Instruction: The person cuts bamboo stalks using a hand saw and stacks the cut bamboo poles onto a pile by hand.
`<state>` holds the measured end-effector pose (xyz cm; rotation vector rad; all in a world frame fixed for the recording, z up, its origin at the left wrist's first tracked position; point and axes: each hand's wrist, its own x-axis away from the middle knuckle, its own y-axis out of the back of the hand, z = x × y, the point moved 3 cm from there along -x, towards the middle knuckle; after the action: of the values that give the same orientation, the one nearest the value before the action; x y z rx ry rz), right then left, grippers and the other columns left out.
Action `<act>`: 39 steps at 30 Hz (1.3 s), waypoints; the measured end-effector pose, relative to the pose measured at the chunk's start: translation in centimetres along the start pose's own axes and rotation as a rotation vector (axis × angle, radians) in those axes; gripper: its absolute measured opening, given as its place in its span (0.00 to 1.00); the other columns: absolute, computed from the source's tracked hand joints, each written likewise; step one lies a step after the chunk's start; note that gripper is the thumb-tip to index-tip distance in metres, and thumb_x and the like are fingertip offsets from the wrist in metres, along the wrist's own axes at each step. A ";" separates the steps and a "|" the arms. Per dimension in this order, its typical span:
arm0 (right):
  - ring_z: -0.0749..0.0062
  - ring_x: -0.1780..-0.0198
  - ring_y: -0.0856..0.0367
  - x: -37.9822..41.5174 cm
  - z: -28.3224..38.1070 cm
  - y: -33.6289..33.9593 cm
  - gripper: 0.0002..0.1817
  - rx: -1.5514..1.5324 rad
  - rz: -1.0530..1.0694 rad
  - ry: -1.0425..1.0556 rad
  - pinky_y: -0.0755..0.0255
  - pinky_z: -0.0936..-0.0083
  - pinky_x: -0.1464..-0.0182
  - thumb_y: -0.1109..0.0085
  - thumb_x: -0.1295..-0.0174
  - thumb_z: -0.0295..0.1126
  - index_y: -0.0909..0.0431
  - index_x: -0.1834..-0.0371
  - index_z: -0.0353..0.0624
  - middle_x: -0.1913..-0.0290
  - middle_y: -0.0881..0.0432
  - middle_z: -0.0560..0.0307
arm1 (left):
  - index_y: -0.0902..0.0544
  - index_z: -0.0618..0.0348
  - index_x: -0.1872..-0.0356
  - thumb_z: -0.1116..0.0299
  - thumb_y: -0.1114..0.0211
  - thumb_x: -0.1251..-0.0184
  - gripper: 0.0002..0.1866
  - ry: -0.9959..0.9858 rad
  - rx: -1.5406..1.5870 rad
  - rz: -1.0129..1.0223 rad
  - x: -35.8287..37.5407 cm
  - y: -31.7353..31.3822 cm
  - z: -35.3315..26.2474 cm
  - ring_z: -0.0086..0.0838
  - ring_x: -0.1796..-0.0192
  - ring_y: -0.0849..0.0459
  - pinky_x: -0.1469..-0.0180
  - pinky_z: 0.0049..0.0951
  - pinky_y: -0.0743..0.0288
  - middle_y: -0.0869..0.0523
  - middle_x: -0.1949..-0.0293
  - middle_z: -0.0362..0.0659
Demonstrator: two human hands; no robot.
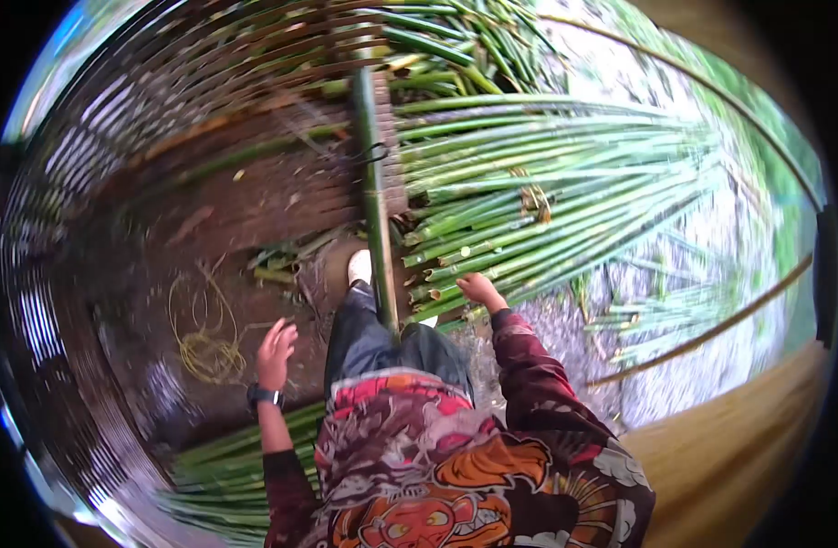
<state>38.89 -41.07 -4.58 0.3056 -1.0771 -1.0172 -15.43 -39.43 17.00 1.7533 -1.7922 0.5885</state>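
My left hand (276, 354) is empty, fingers slightly spread, over the dark ground beside a tangle of yellow cord (207, 352). A watch (266, 396) is on that wrist. My right hand (481, 289) has its fingers curled in, with nothing seen in them. It overlaps the cut ends of long green bamboo poles (528, 215) in this view. A tie (535, 203) wraps around part of that pile. Between the two hands, a single thick bamboo pole (375, 201) runs away from my legs, with a dark loop (375, 152) around it.
A slatted bamboo wall (200, 68) curves along the upper left. More bamboo (232, 475) lies at the lower left, and cut pieces (277, 269) lie on the ground ahead. Further poles (474, 46) are heaped at the top. A tan sheet (738, 438) hangs at the lower right.
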 end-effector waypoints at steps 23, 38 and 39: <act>0.63 0.57 0.15 -24.5 -2.6 -3.8 0.31 -1.439 -0.706 -0.878 0.19 0.65 0.62 0.37 0.31 0.53 0.24 0.41 0.33 0.54 0.15 0.44 | 0.20 0.65 0.38 0.69 0.36 0.26 0.19 -0.054 -0.956 0.079 -15.3 -2.1 -1.5 0.36 0.49 0.12 0.44 0.36 0.20 0.11 0.50 0.52; 0.66 0.59 0.15 2.0 14.3 7.1 0.09 -0.398 -0.275 0.035 0.18 0.69 0.54 0.37 0.35 0.32 0.16 0.53 0.45 0.61 0.17 0.53 | 0.24 0.48 0.45 0.61 0.30 0.44 0.24 -0.325 -1.577 0.411 -13.7 -17.6 -17.5 0.56 0.52 0.12 0.51 0.56 0.19 0.11 0.56 0.56; 0.66 0.60 0.15 2.2 8.1 7.1 0.11 -1.112 -0.328 -0.151 0.18 0.68 0.54 0.35 0.35 0.38 0.18 0.57 0.44 0.62 0.18 0.54 | 0.23 0.47 0.47 0.61 0.29 0.46 0.23 -0.258 -1.580 0.363 -12.0 -12.0 -17.8 0.55 0.51 0.12 0.50 0.54 0.19 0.11 0.57 0.55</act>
<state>36.15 -37.01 5.23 -0.5233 -0.4589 -1.7905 -2.08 -19.32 21.53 0.3945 -1.7786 -0.8347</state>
